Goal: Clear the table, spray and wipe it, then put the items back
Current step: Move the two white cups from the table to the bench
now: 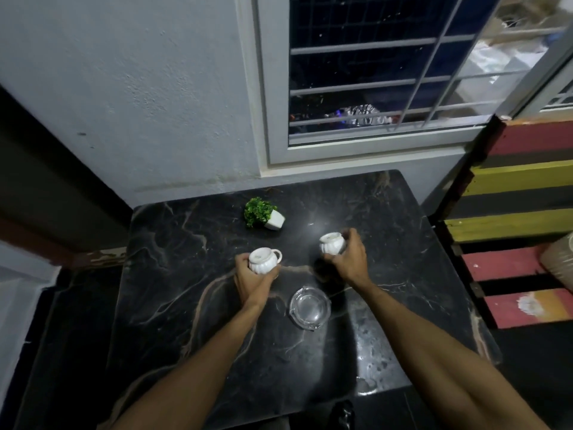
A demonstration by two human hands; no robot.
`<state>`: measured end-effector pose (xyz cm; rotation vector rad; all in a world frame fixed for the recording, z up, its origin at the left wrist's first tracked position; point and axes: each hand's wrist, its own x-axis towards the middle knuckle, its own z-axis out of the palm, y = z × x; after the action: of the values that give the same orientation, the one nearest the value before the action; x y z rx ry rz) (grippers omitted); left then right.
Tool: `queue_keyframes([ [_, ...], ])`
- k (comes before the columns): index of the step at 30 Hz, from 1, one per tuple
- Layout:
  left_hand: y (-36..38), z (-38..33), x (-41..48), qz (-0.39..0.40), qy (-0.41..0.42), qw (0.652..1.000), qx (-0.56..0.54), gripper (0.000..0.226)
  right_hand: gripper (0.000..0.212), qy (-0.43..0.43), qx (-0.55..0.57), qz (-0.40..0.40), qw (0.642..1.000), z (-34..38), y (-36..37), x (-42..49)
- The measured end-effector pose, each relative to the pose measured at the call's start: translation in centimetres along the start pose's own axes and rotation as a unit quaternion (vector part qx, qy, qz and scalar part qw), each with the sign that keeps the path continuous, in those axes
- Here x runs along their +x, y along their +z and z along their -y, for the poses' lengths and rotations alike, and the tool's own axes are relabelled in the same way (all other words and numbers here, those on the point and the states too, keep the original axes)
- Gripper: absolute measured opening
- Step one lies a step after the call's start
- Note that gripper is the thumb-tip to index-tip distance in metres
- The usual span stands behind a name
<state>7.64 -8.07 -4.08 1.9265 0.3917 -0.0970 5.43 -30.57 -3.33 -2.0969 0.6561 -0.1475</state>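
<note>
A black marble table (192,305) with pale veins fills the middle of the head view. My left hand (252,280) grips a white ribbed cup (263,260) whose handle points right. My right hand (348,259) grips a second white ribbed cup (331,242) further right. Both cups are at or just above the tabletop; contact cannot be judged. A clear glass ashtray (308,307) lies on the table between my forearms. A small green plant in a white pot (263,214) stands near the table's far edge.
The table's far edge meets a grey wall (139,103) and a barred window (372,82). A bench of red, yellow and black slats (521,212) stands to the right. Dark floor (62,352) lies to the left. A dark object (341,412) shows below the near edge.
</note>
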Motion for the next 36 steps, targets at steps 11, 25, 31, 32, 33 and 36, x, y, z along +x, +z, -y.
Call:
queue_keyframes([
  [11,17.0,-8.8,-8.9,0.156,0.19,0.968,-0.044,0.071,0.061,-0.05,0.18,-0.116,0.976,-6.4,-17.1,0.0],
  [25,41.2,-14.7,-24.8,0.175,0.162,0.971,0.002,0.069,0.067,0.02,0.172,-0.138,0.975,-24.8,-38.6,3.3],
  [31,48.4,-14.4,-25.1,0.187,0.166,0.966,0.071,0.078,0.064,0.073,0.142,-0.143,0.977,-30.3,-41.9,5.4],
  [32,49.8,-14.2,-24.9,0.195,0.162,0.963,0.088,0.079,0.064,0.086,0.137,-0.149,0.976,-31.5,-42.3,6.2],
  [33,51.0,-13.8,-24.8,0.204,0.156,0.961,0.104,0.08,0.065,0.103,0.136,-0.151,0.974,-32.7,-42.5,6.8],
  [36,55.9,-12.5,-24.4,0.216,0.134,0.959,0.121,0.083,0.067,0.141,0.126,-0.154,0.97,-37.5,-43.1,10.0],
])
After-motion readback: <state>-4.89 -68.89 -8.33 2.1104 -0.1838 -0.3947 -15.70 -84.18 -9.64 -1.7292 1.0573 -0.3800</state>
